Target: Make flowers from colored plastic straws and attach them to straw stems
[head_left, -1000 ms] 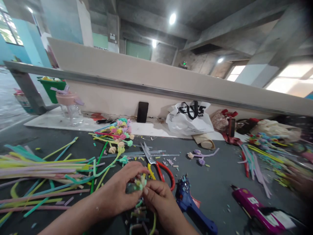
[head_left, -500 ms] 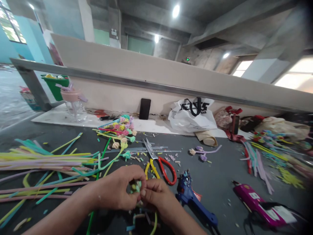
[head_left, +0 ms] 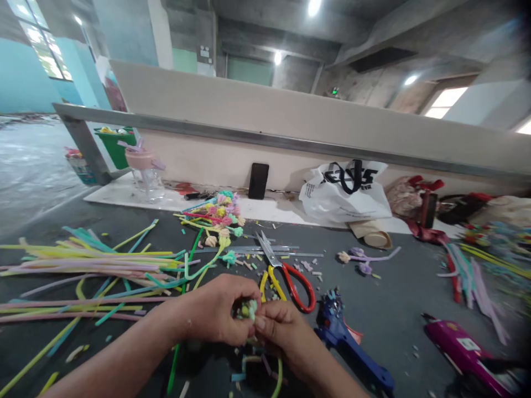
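Note:
My left hand (head_left: 222, 310) is closed around a small mint-green and yellow pipe-cleaner flower (head_left: 248, 309) at the lower middle. Thumb and fingers of my right hand (head_left: 279, 326) pinch the same flower from its right side, and the two hands touch. A yellow-green stem (head_left: 279, 378) hangs below my right hand. Just beyond the hands lie scissors (head_left: 276, 268) with one red and one yellow handle, blades apart. A blue glue gun (head_left: 352, 345) rests to the right of my right hand.
Loose pipe cleaners (head_left: 99, 265) spread over the left side. Finished flowers (head_left: 222, 213) are heaped farther back. A phone (head_left: 259, 181) leans on the partition beside a white bag (head_left: 344, 196). A lidded cup (head_left: 145, 174) stands back left, a magenta tool (head_left: 464, 351) lies right.
The whole view has shifted, so the table and objects appear moved, mostly the right-hand ones to the right. Both hands keep their hold on the flower, with little change in finger pose.

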Action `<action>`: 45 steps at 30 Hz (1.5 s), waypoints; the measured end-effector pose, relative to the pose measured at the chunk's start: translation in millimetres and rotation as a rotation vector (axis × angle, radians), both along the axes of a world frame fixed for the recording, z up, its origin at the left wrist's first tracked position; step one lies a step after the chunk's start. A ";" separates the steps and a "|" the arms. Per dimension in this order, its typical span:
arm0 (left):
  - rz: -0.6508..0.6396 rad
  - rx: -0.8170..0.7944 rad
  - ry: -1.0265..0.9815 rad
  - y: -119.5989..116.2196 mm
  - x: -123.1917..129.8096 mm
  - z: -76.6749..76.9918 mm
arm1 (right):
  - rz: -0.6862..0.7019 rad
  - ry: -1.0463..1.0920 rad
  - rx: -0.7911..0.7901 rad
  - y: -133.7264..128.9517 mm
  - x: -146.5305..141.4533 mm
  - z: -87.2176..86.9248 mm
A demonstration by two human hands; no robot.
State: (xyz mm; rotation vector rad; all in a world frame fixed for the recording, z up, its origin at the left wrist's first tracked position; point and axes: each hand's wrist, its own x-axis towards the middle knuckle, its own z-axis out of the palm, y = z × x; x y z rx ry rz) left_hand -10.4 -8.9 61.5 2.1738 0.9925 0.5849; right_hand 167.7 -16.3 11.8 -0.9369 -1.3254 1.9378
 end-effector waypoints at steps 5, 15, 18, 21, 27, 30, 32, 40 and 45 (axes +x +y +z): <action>-0.045 0.003 -0.022 2.6 -3.9 1.2 | 0.016 -0.121 0.257 -2.1 -0.4 5.3; -0.051 -0.084 -0.106 1.5 -3.5 14.5 | -0.072 0.059 0.121 -5.2 -3.5 -0.4; -0.065 -0.067 -0.159 1.3 -4.7 13.6 | -0.085 0.176 -0.001 -3.3 -3.6 -1.8; -0.089 -0.078 -0.213 2.6 -7.8 10.4 | -0.074 0.242 -0.038 -2.2 -4.0 1.8; -0.081 -0.039 -0.251 1.8 -7.5 7.5 | -0.048 0.317 -0.065 -3.5 -5.0 5.7; -0.049 0.079 -0.211 -0.2 -2.2 10.2 | -0.057 0.336 -0.072 -4.6 -6.5 3.9; -0.023 0.138 -0.171 -0.6 0.8 11.4 | -0.060 0.323 -0.061 -4.1 -7.3 2.8; 0.028 0.185 -0.126 1.4 1.9 2.8 | -0.029 0.099 0.076 -3.1 -4.5 5.6; 0.020 0.188 -0.121 1.4 1.9 3.6 | -0.019 -0.004 0.152 -5.5 -1.3 9.1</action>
